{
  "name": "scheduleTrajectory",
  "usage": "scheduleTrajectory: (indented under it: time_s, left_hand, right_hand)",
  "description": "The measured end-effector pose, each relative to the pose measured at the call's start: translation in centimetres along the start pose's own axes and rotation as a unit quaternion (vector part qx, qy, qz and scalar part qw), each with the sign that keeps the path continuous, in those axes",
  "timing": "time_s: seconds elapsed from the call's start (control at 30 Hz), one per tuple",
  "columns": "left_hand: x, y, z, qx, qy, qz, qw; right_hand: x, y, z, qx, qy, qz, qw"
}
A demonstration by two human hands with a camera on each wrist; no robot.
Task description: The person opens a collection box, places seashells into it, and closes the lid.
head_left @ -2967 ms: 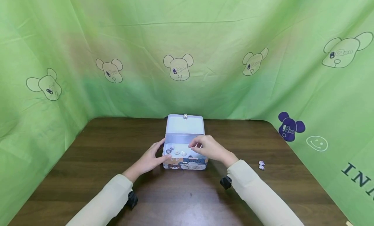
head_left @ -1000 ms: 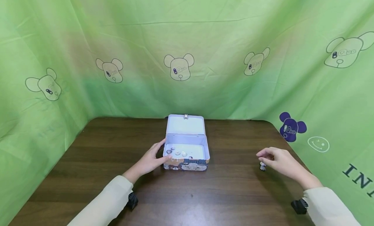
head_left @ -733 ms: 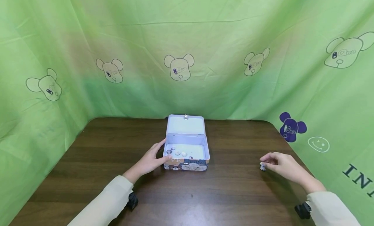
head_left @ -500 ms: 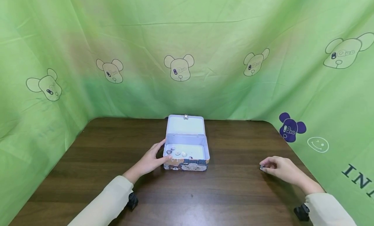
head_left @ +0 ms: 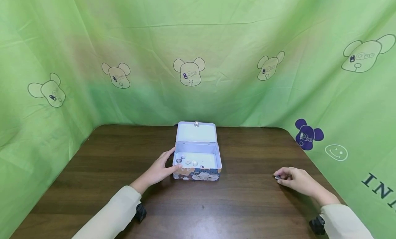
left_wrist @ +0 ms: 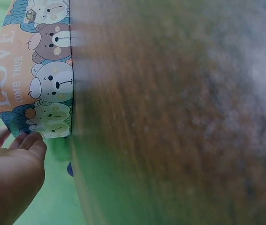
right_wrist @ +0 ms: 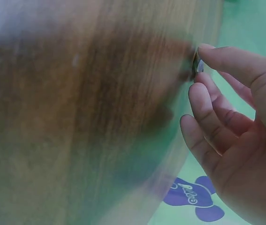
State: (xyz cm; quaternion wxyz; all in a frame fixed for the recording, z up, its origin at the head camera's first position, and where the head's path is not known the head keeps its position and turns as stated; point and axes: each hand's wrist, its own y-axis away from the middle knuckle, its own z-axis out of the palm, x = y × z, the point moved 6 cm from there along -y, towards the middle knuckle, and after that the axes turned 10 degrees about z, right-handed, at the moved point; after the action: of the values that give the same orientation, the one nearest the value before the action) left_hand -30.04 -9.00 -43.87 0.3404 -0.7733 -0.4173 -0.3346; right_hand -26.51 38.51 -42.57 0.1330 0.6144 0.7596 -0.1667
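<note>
An open tin box (head_left: 205, 174) with cartoon bears on its front stands on the table, its lid raised at the back. Inside lie several small seashells (head_left: 195, 162). My left hand (head_left: 158, 168) holds the box at its left side, thumb at the front rim; the left wrist view shows the fingers (left_wrist: 32, 143) against the end wall. Far to the right, my right hand (head_left: 298, 180) is low over the table. Its thumb and fingertips pinch a small pale-purple seashell (head_left: 277, 177), seen edge-on as a thin seashell (right_wrist: 199, 65) in the right wrist view.
The brown wooden table (head_left: 130, 143) ends at a green curtain (head_left: 229, 98) printed with bear heads, behind and on both sides. Black wrist cameras (head_left: 140, 211) hang under both sleeves. A metal clasp (head_left: 196, 124) tops the raised lid.
My right hand has left the tin box, moved right to the two seashells on the table, and closed its fingertips on a seashell. The left hand stays at the tin box.
</note>
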Motion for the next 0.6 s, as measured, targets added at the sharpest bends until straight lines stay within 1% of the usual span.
scheduleTrajectory:
  time_s: [0.17, 0.37, 0.6]
  left_hand:
    - [0.00, 0.01, 0.01, -0.001, 0.001, 0.000, 1.0000]
    - [-0.11, -0.06, 0.03, 0.001, -0.002, 0.002, 1.0000]
    - [-0.24, -0.08, 0.06, 0.001, 0.002, -0.002, 1.0000]
  right_hand:
    - [0.16, 0.00, 0.20, -0.001, 0.000, 0.003, 1.0000]
    - [0.35, -0.21, 0.29, -0.003, 0.001, 0.016, 0.9999]
    - [0.34, -0.21, 0.43, -0.004, -0.014, 0.029, 0.9995]
